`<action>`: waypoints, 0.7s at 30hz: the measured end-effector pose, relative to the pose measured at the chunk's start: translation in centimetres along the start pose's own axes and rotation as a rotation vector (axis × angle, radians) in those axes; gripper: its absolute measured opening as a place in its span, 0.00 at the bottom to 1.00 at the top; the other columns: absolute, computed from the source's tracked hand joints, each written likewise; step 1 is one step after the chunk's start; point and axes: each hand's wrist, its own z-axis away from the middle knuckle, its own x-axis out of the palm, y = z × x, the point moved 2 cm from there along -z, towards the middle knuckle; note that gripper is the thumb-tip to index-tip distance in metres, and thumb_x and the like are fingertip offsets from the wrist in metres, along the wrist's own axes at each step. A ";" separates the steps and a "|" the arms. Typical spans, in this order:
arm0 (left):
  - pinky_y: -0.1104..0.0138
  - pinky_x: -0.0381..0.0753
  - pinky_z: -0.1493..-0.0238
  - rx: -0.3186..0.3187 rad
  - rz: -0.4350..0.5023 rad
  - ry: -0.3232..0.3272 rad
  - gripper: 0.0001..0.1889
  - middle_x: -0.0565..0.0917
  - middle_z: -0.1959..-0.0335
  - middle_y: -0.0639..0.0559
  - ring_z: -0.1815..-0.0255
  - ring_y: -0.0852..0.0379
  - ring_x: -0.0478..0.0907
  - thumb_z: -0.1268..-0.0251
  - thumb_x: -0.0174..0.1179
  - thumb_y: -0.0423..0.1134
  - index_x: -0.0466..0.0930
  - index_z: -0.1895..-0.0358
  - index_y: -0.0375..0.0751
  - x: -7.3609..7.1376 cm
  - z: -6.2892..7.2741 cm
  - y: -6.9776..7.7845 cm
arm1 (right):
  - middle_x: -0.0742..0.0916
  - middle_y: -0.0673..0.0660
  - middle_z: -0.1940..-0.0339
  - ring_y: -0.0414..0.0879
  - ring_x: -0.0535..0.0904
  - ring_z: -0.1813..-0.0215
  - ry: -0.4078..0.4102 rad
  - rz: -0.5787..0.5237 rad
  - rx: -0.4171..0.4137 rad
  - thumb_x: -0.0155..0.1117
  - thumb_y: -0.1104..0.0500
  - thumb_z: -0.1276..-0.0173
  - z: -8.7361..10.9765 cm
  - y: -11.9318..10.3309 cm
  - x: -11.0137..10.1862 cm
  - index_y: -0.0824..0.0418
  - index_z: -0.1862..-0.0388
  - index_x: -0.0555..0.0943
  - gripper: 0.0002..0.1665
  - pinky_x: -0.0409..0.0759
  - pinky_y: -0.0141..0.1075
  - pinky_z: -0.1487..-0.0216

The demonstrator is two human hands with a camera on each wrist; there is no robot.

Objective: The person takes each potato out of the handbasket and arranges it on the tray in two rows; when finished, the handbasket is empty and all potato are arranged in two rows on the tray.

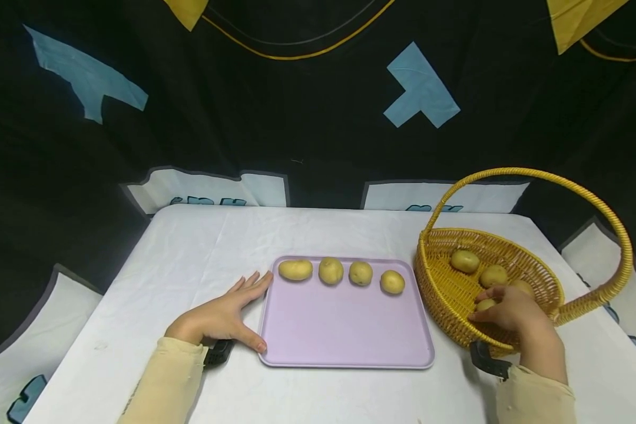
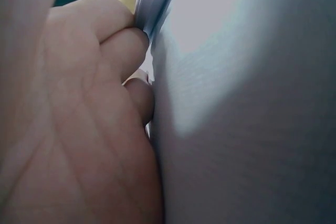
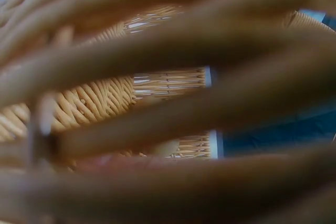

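My left hand point(image 1: 222, 315) lies spread at the left side of a lilac tray point(image 1: 344, 335), thumb and fingertips touching its rim. In the left wrist view the palm point(image 2: 79, 119) stands beside the white cloth. Along the tray's far edge sits a row of several potatoes, the leftmost potato point(image 1: 295, 270) longer than the others. My right hand point(image 1: 514, 309) reaches into a wicker basket point(image 1: 440, 300) and pinches a potato point(image 1: 484, 304) between thumb and fingers. Blurred wicker strands point(image 3: 157, 124) cover most of the right wrist view, and that potato is barely visible there.
Other potatoes lie in the basket, among them one potato point(image 1: 464, 261) near its far side. The tall basket handle point(image 1: 530, 172) arches over the right side. A white cloth point(image 1: 233, 235) covers the table, and a black curtain point(image 1: 297, 118) hangs behind it.
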 end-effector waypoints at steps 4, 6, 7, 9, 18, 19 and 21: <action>0.30 0.35 0.31 0.000 0.000 -0.001 0.74 0.39 0.17 0.43 0.21 0.34 0.28 0.74 0.84 0.60 0.46 0.17 0.54 0.0 -0.1 0.0 | 0.79 0.71 0.51 0.61 0.71 0.51 0.024 -0.014 -0.010 0.82 0.53 0.47 0.0 -0.1 -0.1 0.71 0.49 0.80 0.33 0.72 0.49 0.50; 0.31 0.35 0.30 0.000 0.001 -0.002 0.74 0.39 0.17 0.43 0.20 0.34 0.28 0.74 0.84 0.60 0.45 0.17 0.54 0.0 -0.1 0.0 | 0.79 0.71 0.52 0.61 0.72 0.51 0.055 -0.009 -0.027 0.82 0.52 0.48 0.1 -0.2 -0.2 0.71 0.50 0.81 0.33 0.73 0.48 0.52; 0.31 0.35 0.30 0.001 0.002 -0.002 0.74 0.39 0.17 0.43 0.20 0.34 0.28 0.75 0.84 0.60 0.45 0.17 0.54 0.0 -0.1 0.1 | 0.79 0.71 0.51 0.61 0.72 0.51 0.067 -0.001 -0.034 0.83 0.51 0.48 0.2 -0.2 -0.3 0.70 0.49 0.81 0.34 0.73 0.48 0.52; 0.31 0.35 0.30 0.002 0.004 -0.001 0.74 0.39 0.17 0.43 0.20 0.34 0.28 0.75 0.84 0.60 0.46 0.17 0.54 0.0 -0.1 0.1 | 0.80 0.72 0.50 0.62 0.73 0.51 0.088 0.016 -0.056 0.82 0.50 0.48 0.3 -0.4 -0.5 0.70 0.47 0.80 0.36 0.74 0.50 0.52; 0.31 0.35 0.30 -0.006 0.005 -0.003 0.74 0.39 0.17 0.44 0.20 0.34 0.28 0.75 0.85 0.60 0.45 0.17 0.55 0.0 -0.1 0.0 | 0.79 0.73 0.43 0.65 0.73 0.48 0.069 0.052 -0.069 0.80 0.42 0.46 1.5 -1.8 -1.4 0.68 0.41 0.77 0.43 0.74 0.57 0.51; 0.30 0.35 0.30 -0.006 0.005 -0.003 0.74 0.39 0.17 0.44 0.20 0.35 0.28 0.75 0.84 0.60 0.45 0.17 0.55 0.0 -0.1 0.0 | 0.80 0.72 0.44 0.64 0.73 0.49 0.068 0.042 -0.068 0.80 0.42 0.46 1.7 -2.1 -1.5 0.67 0.41 0.77 0.43 0.75 0.55 0.53; 0.30 0.35 0.30 -0.006 0.006 -0.002 0.74 0.39 0.17 0.44 0.20 0.34 0.28 0.75 0.84 0.60 0.45 0.17 0.55 0.0 -0.1 0.0 | 0.80 0.71 0.44 0.62 0.74 0.50 0.074 0.024 -0.068 0.80 0.42 0.46 2.2 -2.7 -1.6 0.66 0.40 0.77 0.43 0.75 0.50 0.56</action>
